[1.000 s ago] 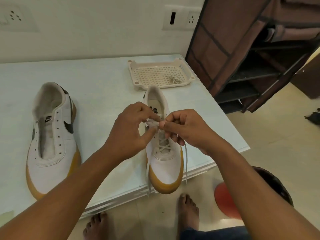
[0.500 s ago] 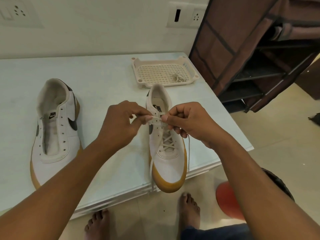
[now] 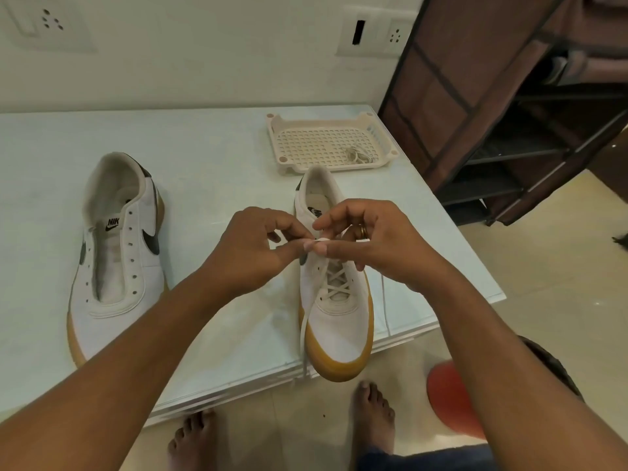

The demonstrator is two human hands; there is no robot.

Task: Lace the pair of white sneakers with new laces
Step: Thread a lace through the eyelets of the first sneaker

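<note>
Fingers [image 3: 299, 247] of left hand [image 3: 248, 256] and right hand [image 3: 377, 246] are curled, tips meeting mid frame, both pinching the lace [image 3: 321, 238]. Only a short white bit of it shows between them. They work over the half-laced shoe [image 3: 336, 321], lower centre-right, toe hanging over the worktop [image 3: 210, 158] edge. Lower eyelets are crossed, about three crossings; upper ones are hidden by the hands. Loose ends trail down both sides of the toe. Left of frame, the other shoe [image 3: 115, 266] has no lace at all. In the tray [image 3: 282, 141], upper centre, a spare lace [image 3: 356, 154] lies bunched. Step, as I read it: threading a mid eyelet on the first shoe. Next: pull the end through, snug it, cross to the opposite eyelet. That needs even tension and a shoe that doesn't slip off the edge. Task looks well under half done.
</note>
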